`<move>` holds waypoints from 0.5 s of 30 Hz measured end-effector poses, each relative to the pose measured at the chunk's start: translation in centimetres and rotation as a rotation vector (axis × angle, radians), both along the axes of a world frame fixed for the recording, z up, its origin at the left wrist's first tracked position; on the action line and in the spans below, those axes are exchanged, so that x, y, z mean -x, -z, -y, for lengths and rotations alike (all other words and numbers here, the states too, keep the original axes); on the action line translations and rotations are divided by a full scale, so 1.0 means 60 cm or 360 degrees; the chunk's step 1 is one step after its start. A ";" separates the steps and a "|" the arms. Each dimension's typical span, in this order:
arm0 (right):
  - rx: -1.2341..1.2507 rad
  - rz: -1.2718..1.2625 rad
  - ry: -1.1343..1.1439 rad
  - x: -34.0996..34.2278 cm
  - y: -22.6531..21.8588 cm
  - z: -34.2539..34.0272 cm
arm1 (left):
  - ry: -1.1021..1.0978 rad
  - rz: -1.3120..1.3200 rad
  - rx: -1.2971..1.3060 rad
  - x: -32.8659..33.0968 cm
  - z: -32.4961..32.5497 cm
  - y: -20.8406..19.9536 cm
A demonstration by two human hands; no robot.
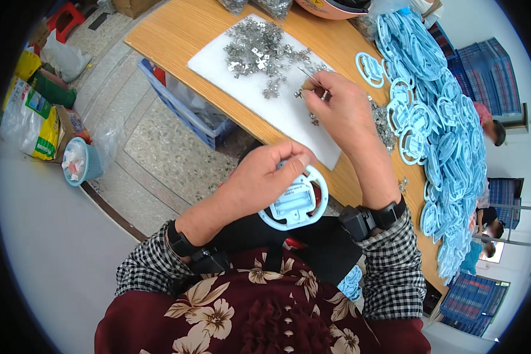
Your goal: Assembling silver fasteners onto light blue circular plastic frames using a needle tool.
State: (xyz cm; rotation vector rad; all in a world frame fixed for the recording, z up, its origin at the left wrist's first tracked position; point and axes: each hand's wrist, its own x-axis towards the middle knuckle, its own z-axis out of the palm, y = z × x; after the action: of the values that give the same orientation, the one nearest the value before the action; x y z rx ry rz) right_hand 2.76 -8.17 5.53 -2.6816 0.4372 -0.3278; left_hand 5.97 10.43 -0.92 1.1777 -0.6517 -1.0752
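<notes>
Head view: both your hands are gripping.
Your left hand (271,174) pinches a light-blue plastic piece (292,203) over your lap (242,235); your right hand (343,109) closes on a thin metal tool (310,76) above the white mat (277,115).

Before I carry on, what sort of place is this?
Likely a small assembly workshop: a big heap of matching light-blue plastic frames and many small metal pieces on a white sheet share one wooden table.
</notes>
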 end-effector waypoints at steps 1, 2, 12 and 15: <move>-0.0057 -0.0013 0.0034 0.011 -0.006 -0.003 | -0.0055 -0.0022 0.0024 -0.001 0.002 -0.002; -0.0110 0.0001 0.0062 0.024 -0.013 -0.010 | -0.0128 -0.0004 0.0034 -0.003 0.007 0.000; -0.0611 0.0171 0.0130 0.160 -0.034 -0.038 | -0.0212 0.0450 -0.0017 0.003 0.031 -0.029; -0.0539 0.0068 0.0136 0.196 -0.043 -0.029 | -0.0084 0.0569 -0.0055 0.021 0.036 -0.040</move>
State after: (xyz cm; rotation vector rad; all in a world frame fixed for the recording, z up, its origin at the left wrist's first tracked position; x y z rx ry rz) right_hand -8.99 -6.44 8.11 -2.3277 0.5433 -0.3049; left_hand 4.70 8.27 1.47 1.4256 -0.8750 -0.8399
